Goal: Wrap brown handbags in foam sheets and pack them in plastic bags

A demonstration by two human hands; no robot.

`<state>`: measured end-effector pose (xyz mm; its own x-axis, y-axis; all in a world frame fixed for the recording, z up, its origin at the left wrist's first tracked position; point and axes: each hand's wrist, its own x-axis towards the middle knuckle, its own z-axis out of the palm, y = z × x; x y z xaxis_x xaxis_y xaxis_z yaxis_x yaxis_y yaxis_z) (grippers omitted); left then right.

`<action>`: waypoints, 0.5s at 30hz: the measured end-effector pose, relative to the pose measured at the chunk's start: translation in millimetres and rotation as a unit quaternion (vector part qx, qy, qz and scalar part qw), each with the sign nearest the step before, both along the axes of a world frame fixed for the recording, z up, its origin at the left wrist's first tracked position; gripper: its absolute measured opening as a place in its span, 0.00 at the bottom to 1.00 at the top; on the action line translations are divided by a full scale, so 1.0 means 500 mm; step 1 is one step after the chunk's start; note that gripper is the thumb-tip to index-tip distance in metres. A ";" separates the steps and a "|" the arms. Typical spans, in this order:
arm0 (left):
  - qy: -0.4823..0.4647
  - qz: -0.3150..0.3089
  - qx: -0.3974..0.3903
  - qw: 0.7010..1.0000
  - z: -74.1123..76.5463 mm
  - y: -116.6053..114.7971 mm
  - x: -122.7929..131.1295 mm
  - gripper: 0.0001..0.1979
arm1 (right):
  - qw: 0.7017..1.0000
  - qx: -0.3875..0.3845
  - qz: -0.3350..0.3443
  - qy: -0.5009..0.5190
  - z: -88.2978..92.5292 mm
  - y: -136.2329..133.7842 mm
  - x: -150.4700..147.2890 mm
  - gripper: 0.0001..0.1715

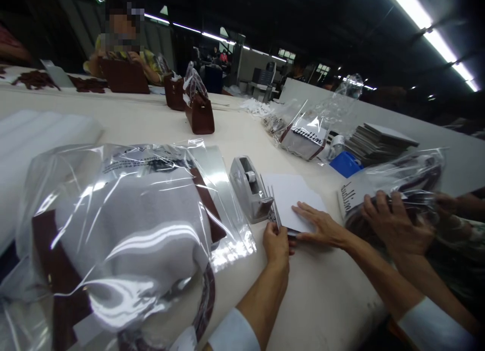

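My left hand is closed round the lower end of some thin grey sheets, seen almost edge-on and tilted up. Fingers stretched out, my right hand lies on a white sheet on the table, near its front edge. A grey tape dispenser stands just left of the sheets, close to my left hand. To the left, a large clear plastic bag encloses a brown handbag with white wrapping. What lies under the white sheet is mostly hidden.
At right, another person's hand rests on a plastic-wrapped bag. Behind are a blue object, a stack of boards and another wrapped bag. Brown handbags stand farther back, near a seated person.
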<state>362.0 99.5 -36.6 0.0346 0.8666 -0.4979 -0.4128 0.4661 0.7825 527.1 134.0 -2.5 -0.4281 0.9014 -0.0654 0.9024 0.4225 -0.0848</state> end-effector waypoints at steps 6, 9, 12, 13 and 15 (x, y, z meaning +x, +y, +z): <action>0.038 0.016 0.029 0.999 0.017 -0.019 -0.017 0.15 | 0.986 0.161 -0.030 0.044 0.036 -0.045 -0.016 0.22; 0.072 0.056 0.071 0.993 0.049 -0.074 -0.054 0.15 | 0.936 0.345 -0.015 0.061 0.092 -0.104 -0.044 0.21; -0.018 0.025 0.124 0.992 0.098 -0.142 -0.098 0.21 | 0.902 0.409 0.124 0.065 0.137 -0.188 -0.091 0.29; -0.078 0.004 0.133 0.988 0.114 -0.161 -0.113 0.24 | 0.910 0.375 0.162 0.073 0.143 -0.221 -0.109 0.29; -0.182 -0.024 0.136 0.973 0.143 -0.196 -0.146 0.26 | 0.934 0.293 0.170 0.114 0.139 -0.286 -0.143 0.25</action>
<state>289.1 1.6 34.9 0.2095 0.9578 -0.1969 -0.6690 0.2873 0.6855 455.8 -9.1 67.1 -0.6386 0.5637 0.5238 0.6944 0.7154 0.0767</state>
